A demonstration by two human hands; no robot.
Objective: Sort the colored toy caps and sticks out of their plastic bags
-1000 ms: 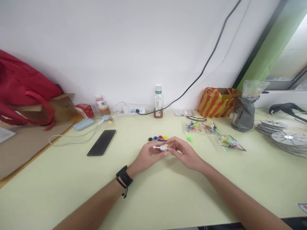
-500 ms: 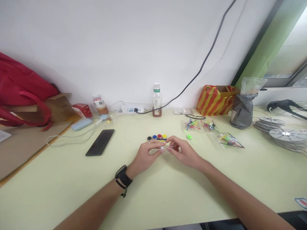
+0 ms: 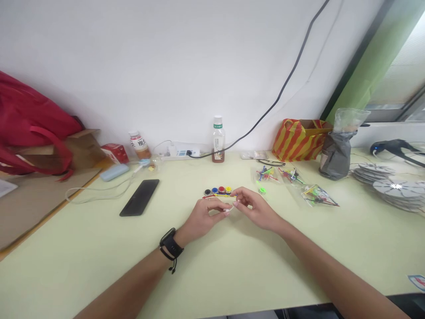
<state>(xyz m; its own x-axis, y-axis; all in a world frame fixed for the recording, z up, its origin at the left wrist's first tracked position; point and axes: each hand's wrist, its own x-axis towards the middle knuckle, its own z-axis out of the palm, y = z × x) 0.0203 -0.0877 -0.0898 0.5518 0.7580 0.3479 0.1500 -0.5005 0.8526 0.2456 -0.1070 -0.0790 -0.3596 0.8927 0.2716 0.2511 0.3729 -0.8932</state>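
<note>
Near the middle of the table, my left hand (image 3: 207, 216) pinches a small white piece (image 3: 227, 210) between thumb and fingers. My right hand (image 3: 254, 208) is closed at the other side of it, its thumb and forefinger on the piece's thin white end. Most of the piece is hidden by my fingers, so its kind cannot be made out. Just beyond my hands stand several small round pieces in a row: a black one (image 3: 207, 192), a blue one (image 3: 214, 190), a red one (image 3: 221, 189) and a yellow one (image 3: 228, 189). Thin coloured sticks (image 3: 215, 195) lie in front of them.
A black phone (image 3: 139, 197) lies at left. Clear bags of coloured parts (image 3: 319, 195) and a green piece (image 3: 262, 191) lie at right. A bottle (image 3: 218, 141) and power strip (image 3: 181, 153) stand by the wall. Stacked grey discs (image 3: 398, 192) sit far right.
My left hand's fingers have shifted slightly and drawn down, showing more of the white piece and the coloured sticks behind. Both hands stay close together.
</note>
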